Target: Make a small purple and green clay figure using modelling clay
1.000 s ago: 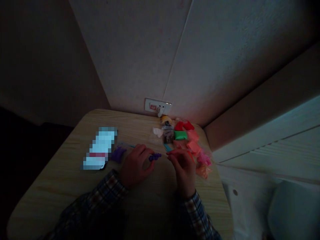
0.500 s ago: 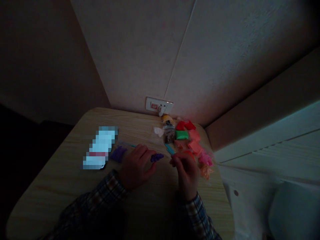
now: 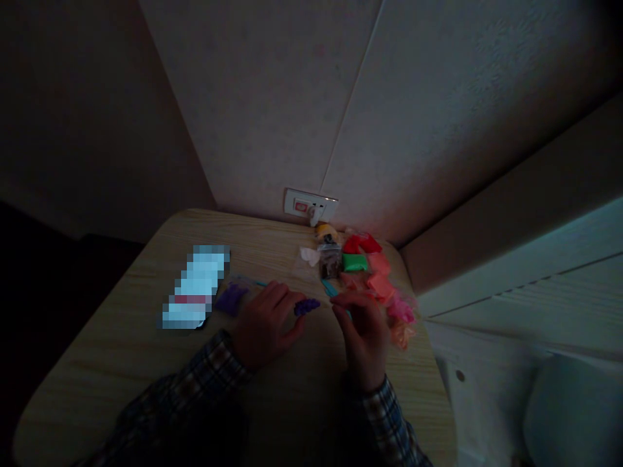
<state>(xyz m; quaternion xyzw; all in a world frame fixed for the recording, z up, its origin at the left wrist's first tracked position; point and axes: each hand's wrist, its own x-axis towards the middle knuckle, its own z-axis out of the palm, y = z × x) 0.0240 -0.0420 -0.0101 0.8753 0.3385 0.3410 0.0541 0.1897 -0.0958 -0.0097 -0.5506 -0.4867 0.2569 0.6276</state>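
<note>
My left hand [image 3: 265,324] pinches a small purple clay piece [image 3: 306,307] between thumb and fingers; its surface is bumpy, like a bunch of little balls, and it points right. Across a small gap, my right hand [image 3: 363,331] has thumb and forefinger pressed together. Whatever lies between those fingertips is too small and dark to make out. A blue strip-like tool [image 3: 329,288] lies just beyond the right fingertips, partly hidden by that hand. Left of my left hand rests a bag of purple clay [image 3: 232,299].
Bags of red [image 3: 363,243], green [image 3: 355,263], salmon [image 3: 380,287], pink [image 3: 401,309] and orange clay [image 3: 402,334] lie right. Brown [image 3: 330,263] and white clay [image 3: 309,256] sit behind. A blurred-out phone [image 3: 197,285] is left; a wall socket [image 3: 310,205] is behind the table [image 3: 121,363].
My right hand has drawn slightly right, away from the purple piece, then nearly stopped. More of the purple piece shows beyond my left fingertips. The view has shifted a little.
</note>
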